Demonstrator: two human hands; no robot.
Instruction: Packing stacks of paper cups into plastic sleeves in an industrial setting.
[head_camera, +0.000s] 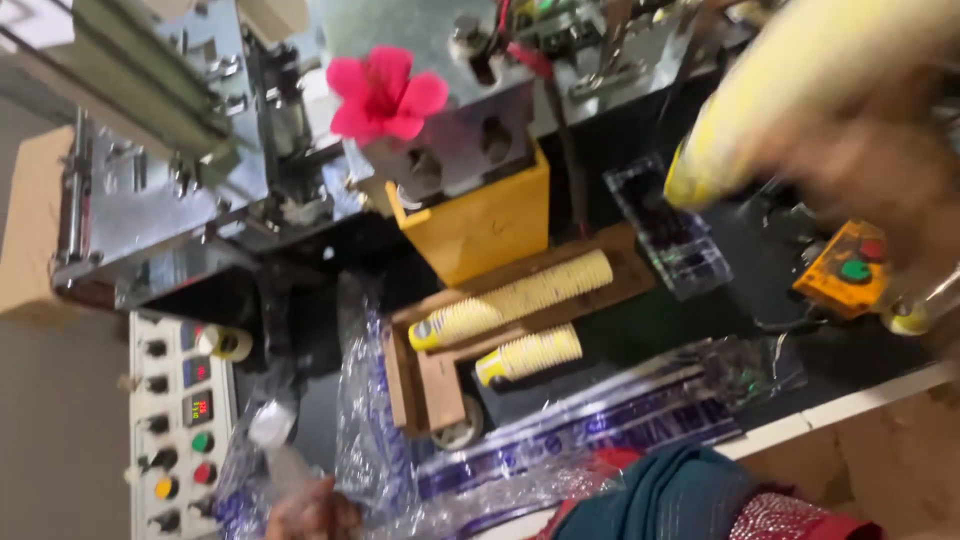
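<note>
My right hand (868, 160) is blurred at the upper right and grips a long stack of yellow paper cups (790, 85) held slanted above the black bench. My left hand (312, 512) shows only partly at the bottom edge, closed on a crumpled clear plastic sleeve with blue print (365, 430). Two more stacks of yellow cups (520, 297) (530, 355) lie on their sides in a wooden tray (440, 385) between my hands.
A metal machine (180, 170) with a pink flower (385, 95) and a yellow box (485, 225) fills the far side. A control panel with knobs and coloured buttons (180, 420) is at the left. An orange button box (845, 270) sits right. Flat printed plastic sleeves (620, 420) lie near the front edge.
</note>
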